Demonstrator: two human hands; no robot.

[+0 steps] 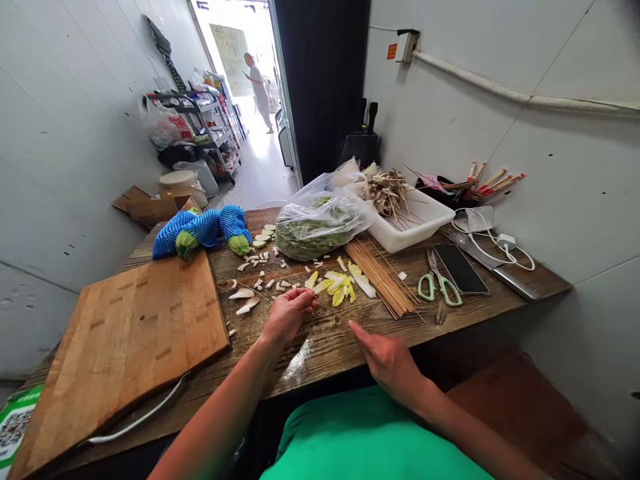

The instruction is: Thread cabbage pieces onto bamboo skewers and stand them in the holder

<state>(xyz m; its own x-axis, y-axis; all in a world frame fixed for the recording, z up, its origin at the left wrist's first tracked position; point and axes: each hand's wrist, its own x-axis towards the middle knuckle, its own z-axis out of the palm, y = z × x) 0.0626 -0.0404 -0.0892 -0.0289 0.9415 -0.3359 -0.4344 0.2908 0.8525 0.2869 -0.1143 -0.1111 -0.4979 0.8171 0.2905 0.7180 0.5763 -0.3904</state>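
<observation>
My left hand (pixel 289 312) rests on the wooden table (pixel 330 340) with fingers curled, its fingertips touching the table beside yellow-white cabbage pieces (pixel 336 284); whether it pinches anything I cannot tell. My right hand (pixel 387 357) lies flat near the table's front edge, fingers stretched toward the left, holding nothing. White sliced pieces (pixel 245 297) lie scattered left of my left hand. A bundle of bamboo skewers (pixel 383 277) lies just beyond my right hand.
A big wooden cutting board (pixel 125 340) fills the left. Behind are blue-netted vegetables (pixel 200 230), a plastic bag of greens (pixel 315 227), a white tray (pixel 425 223) with skewered food, green scissors (pixel 440 283), a phone (pixel 460 267), a cleaver (pixel 500 270). A person stands in the far doorway (pixel 260 90).
</observation>
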